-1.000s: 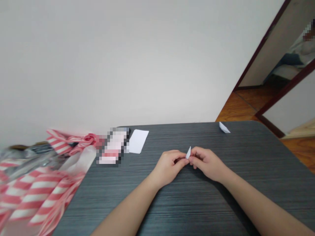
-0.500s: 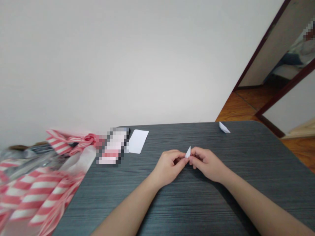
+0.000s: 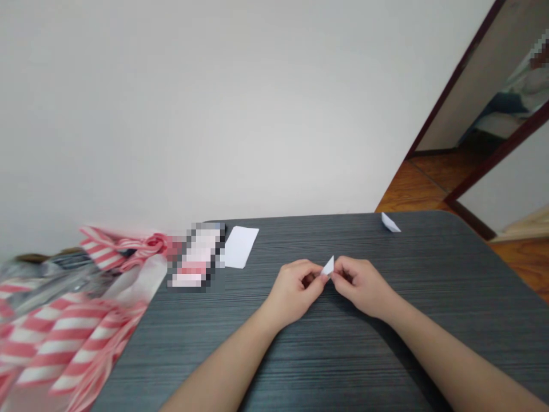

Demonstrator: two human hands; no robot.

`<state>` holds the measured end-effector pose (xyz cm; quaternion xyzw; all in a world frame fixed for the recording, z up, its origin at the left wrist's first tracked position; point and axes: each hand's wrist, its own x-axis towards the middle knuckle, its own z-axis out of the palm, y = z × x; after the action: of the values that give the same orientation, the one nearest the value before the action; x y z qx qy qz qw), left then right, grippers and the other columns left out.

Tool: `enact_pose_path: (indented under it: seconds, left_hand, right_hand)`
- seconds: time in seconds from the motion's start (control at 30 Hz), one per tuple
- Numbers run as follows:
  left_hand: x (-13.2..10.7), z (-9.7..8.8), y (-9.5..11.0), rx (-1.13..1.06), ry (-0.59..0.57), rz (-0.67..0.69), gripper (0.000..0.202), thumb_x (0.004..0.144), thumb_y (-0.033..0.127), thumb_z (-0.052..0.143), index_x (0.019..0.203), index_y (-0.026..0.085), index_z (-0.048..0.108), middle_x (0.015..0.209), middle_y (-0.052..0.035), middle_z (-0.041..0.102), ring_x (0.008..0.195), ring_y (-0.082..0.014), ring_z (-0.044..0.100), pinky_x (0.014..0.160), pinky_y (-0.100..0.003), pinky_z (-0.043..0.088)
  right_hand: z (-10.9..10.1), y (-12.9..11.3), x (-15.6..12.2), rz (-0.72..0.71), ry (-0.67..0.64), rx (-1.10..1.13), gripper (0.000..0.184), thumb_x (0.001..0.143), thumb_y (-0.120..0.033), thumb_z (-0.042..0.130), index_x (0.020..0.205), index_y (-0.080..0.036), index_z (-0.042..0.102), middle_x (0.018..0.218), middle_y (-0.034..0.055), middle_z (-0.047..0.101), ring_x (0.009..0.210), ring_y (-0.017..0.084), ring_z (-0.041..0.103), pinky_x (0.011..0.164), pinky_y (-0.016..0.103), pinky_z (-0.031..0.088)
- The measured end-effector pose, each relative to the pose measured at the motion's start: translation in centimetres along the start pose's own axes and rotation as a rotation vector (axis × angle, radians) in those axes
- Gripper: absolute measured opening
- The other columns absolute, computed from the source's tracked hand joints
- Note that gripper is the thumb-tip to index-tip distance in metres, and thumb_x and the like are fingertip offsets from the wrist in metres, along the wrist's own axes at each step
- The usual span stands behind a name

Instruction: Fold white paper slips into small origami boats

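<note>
Pinching a small folded piece of white paper (image 3: 328, 266) from both sides, the left hand (image 3: 298, 296) and the right hand (image 3: 362, 289) come together above the middle of the desk (image 3: 343, 355), knuckles up and fingertips almost meeting. Only the paper's pale, pointed tip shows, rising between the thumbs and forefingers; its lower part is hidden by the fingers, so its full shape and folds cannot be made out. Both bare forearms (image 3: 454, 360) reach in from the bottom of the view and rest low over the dark grey, finely streaked desktop. Toward the far edge of the desk, ahead and to the right, lies a second small folded white paper (image 3: 390, 222), its details too small to read. Ahead and to the left lies a flat white rectangular sheet (image 3: 240, 246), just beside a pink-and-white object (image 3: 197, 254) that is pixelated and cannot be identified. A red-and-white striped plastic bag (image 3: 64, 337) lies blurred and bunched at the left edge of the view, partly cut off by the frame. Beyond the desk rises a plain pale wall (image 3: 214, 114), with a wooden floor (image 3: 414, 191) and dark door frame (image 3: 457, 68) at the upper right.
</note>
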<state>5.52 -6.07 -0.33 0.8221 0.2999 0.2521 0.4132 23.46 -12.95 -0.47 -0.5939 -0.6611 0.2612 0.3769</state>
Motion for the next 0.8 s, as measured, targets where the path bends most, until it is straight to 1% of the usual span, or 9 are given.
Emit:
enact_pose_path:
  seconds: [0.13, 0.27, 0.33, 0.4, 0.5, 0.57, 0.67, 0.8]
  left_hand:
    - [0.05, -0.02, -0.01, 0.012, 0.001, 0.009, 0.021, 0.092, 0.028, 0.057, 0.088, 0.016, 0.074, 0.072, -0.0022, 0.062, 0.065, -0.0124, 0.054, 0.061, -0.024, 0.039]
    - [0.07, -0.05, -0.17, -0.014, -0.005, -0.015, 0.022, 0.092, 0.028, 0.057, 0.091, 0.017, 0.075, 0.072, -0.0022, 0.062, 0.065, -0.0124, 0.054, 0.06, -0.023, 0.039]
    - [0.06, -0.04, -0.25, -0.033, -0.011, -0.033, 0.022, 0.092, 0.029, 0.057, 0.092, 0.017, 0.075, 0.073, -0.0025, 0.063, 0.065, -0.0126, 0.055, 0.06, -0.022, 0.04]
    - [0.05, -0.03, -0.29, -0.045, -0.011, -0.046, 0.023, 0.092, 0.031, 0.057, 0.092, 0.017, 0.075, 0.074, -0.0027, 0.063, 0.066, -0.0128, 0.055, 0.06, -0.022, 0.041]
    - [0.08, -0.09, -0.24, -0.053, -0.017, -0.053, 0.025, 0.092, 0.032, 0.056, 0.09, 0.017, 0.075, 0.072, -0.0027, 0.063, 0.065, -0.0129, 0.055, 0.059, -0.022, 0.041]
    - [0.12, -0.16, -0.18, -0.048, -0.02, -0.054, 0.026, 0.093, 0.032, 0.054, 0.089, 0.016, 0.075, 0.071, -0.0025, 0.062, 0.065, -0.0129, 0.055, 0.059, -0.022, 0.041]
    - [0.15, -0.25, -0.14, -0.046, -0.012, -0.055, 0.027, 0.094, 0.032, 0.053, 0.086, 0.016, 0.073, 0.069, -0.0021, 0.061, 0.064, -0.0128, 0.055, 0.058, -0.022, 0.041]
    - [0.15, -0.27, -0.22, -0.051, -0.008, -0.059, 0.027, 0.093, 0.032, 0.053, 0.083, 0.016, 0.072, 0.07, -0.0022, 0.061, 0.063, -0.0127, 0.054, 0.057, -0.022, 0.04]
  right_hand:
    - [0.09, 0.06, 0.0, -0.019, 0.017, -0.037, 0.019, 0.085, -0.014, 0.055, 0.067, -0.019, 0.051, 0.059, -0.004, 0.052, 0.053, 0.011, 0.047, 0.053, 0.022, 0.035]
    - [0.18, 0.24, -0.09, -0.043, 0.057, -0.047, 0.012, 0.085, -0.015, 0.058, 0.075, -0.02, 0.054, 0.064, -0.0034, 0.055, 0.055, 0.011, 0.049, 0.054, 0.022, 0.037]
    - [0.16, 0.3, -0.09, -0.082, 0.088, -0.061, 0.012, 0.085, -0.015, 0.059, 0.076, -0.021, 0.053, 0.067, -0.0026, 0.055, 0.057, 0.012, 0.051, 0.056, 0.023, 0.039]
    - [0.07, 0.33, -0.06, -0.158, 0.096, -0.072, 0.013, 0.086, -0.013, 0.058, 0.077, -0.021, 0.054, 0.071, -0.0006, 0.056, 0.063, 0.014, 0.054, 0.06, 0.025, 0.043]
    - [-0.11, 0.38, 0.0, -0.261, 0.06, -0.053, 0.013, 0.089, -0.011, 0.055, 0.087, -0.022, 0.062, 0.084, 0.0037, 0.062, 0.075, 0.017, 0.06, 0.069, 0.027, 0.049]
    - [-0.19, 0.45, 0.0, -0.285, 0.043, -0.05, 0.017, 0.091, -0.012, 0.054, 0.095, -0.023, 0.066, 0.091, 0.0052, 0.064, 0.08, 0.017, 0.063, 0.073, 0.028, 0.051]
    - [-0.24, 0.62, -0.03, -0.299, 0.021, -0.093, 0.018, 0.092, -0.015, 0.055, 0.1, -0.025, 0.068, 0.095, 0.0061, 0.066, 0.083, 0.018, 0.064, 0.075, 0.029, 0.052]
    - [-0.31, 0.74, -0.03, -0.325, -0.028, -0.166, 0.018, 0.094, -0.019, 0.055, 0.1, -0.024, 0.071, 0.094, 0.0069, 0.068, 0.083, 0.019, 0.065, 0.074, 0.029, 0.053]
